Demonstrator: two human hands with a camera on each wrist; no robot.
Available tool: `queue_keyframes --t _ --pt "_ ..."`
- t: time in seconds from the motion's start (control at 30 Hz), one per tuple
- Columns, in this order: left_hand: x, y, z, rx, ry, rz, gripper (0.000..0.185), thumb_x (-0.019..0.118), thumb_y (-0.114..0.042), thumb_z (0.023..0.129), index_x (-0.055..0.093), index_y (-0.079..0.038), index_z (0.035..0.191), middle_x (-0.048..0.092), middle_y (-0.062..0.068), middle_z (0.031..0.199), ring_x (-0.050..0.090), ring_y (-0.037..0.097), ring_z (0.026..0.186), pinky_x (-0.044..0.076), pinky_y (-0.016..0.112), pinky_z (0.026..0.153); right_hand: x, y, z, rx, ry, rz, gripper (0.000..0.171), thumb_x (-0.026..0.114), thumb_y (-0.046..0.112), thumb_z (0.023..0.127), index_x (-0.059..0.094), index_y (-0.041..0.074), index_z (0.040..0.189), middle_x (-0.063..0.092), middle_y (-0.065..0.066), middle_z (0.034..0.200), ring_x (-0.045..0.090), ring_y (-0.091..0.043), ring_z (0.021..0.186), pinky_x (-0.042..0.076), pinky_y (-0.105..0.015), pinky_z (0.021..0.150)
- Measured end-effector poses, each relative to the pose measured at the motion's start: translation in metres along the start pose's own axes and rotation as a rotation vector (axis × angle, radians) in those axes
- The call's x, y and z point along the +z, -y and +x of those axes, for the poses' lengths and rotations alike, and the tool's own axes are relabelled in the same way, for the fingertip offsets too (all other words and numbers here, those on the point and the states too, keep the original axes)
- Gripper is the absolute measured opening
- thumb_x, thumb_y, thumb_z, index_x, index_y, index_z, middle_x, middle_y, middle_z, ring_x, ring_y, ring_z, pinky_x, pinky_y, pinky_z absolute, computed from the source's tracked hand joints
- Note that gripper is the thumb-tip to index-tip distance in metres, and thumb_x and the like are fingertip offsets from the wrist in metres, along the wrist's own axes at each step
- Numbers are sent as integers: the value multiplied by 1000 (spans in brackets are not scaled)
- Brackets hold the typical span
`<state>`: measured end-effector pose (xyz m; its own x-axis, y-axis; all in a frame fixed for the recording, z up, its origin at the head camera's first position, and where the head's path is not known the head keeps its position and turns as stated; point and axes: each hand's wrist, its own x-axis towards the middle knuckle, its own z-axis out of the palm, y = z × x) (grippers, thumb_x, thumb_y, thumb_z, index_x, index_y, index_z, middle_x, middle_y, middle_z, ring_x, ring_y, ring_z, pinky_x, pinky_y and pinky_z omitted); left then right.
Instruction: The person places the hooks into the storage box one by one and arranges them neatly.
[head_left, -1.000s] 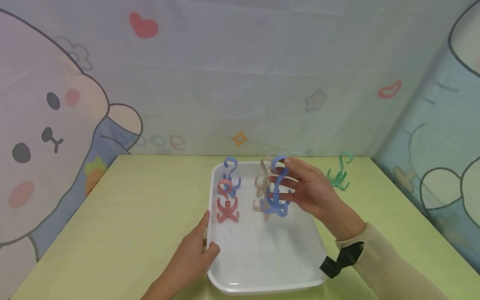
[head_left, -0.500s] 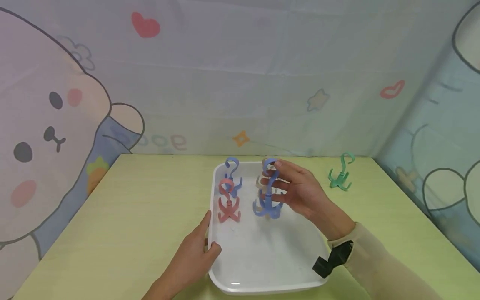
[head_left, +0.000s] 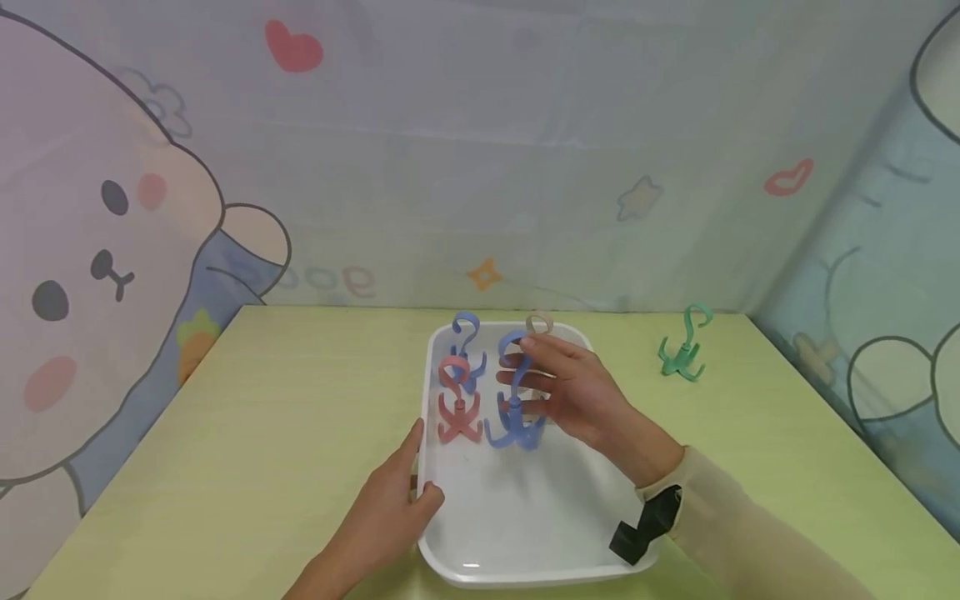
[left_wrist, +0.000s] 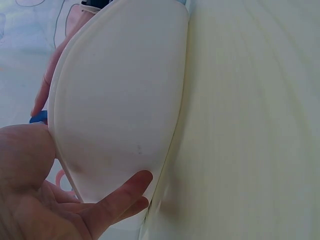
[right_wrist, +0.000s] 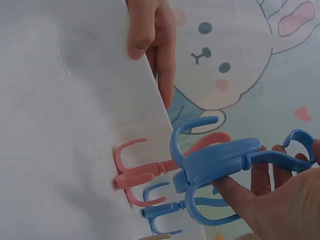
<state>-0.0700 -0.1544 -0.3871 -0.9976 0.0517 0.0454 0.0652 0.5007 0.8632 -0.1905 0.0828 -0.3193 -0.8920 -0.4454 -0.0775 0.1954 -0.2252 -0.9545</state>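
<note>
With its thumb over the rim and fingers along the outer wall, my left hand (head_left: 378, 508) grips the left side of a white tray (head_left: 540, 542). My right hand (head_left: 581, 387) holds a blue four-pronged swivel hook (head_left: 514, 429) by its curved stem, upright above the tray; its prongs show closely in the right wrist view (right_wrist: 220, 157). Inside the tray, along the left wall, stand a pink hook (head_left: 459, 421) and, behind it, another blue hook (head_left: 472, 379). A beige hook (head_left: 540, 319) shows its top at the back, mostly hidden by the right hand.
A green hook (head_left: 682, 354) stands on the pale yellow table (head_left: 322, 400), right of the tray. Cartoon-printed cloth (head_left: 525, 167) closes off the back and right side. A black strap (head_left: 651, 525) is on the right wrist.
My right hand has moved left and slightly nearer with the blue hook, from in front of the beige hook toward the pink one. The left hand stays on the tray.
</note>
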Motion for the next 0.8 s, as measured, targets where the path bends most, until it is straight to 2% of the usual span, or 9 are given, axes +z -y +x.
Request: queue_keyframes --t 0.23,0.5,0.8 --pt "0 0 0 2 -2 12 84 58 -8 90 25 -1 167 46 21 163 73 37 117 63 38 85 6 -8 4 18 -2 -6 17 60 23 107 77 23 107 77 1 106 73 -20 105 63 -37 87" --pt "0 0 0 1 -3 10 85 58 -9 89 25 -1 167 45 21 164 73 38 118 63 39 85 9 -13 4 56 3 -49 21 64 26 106 75 17 120 78 -2 113 75 -21 108 63 -38 91" --pt "0 1 1 5 -6 27 85 59 -9 89 26 -1 167 46 22 163 73 37 117 63 38 85 12 -12 4 94 9 -30 18 65 24 105 78 18 116 79 -3 112 75 -23 107 64 -38 87"
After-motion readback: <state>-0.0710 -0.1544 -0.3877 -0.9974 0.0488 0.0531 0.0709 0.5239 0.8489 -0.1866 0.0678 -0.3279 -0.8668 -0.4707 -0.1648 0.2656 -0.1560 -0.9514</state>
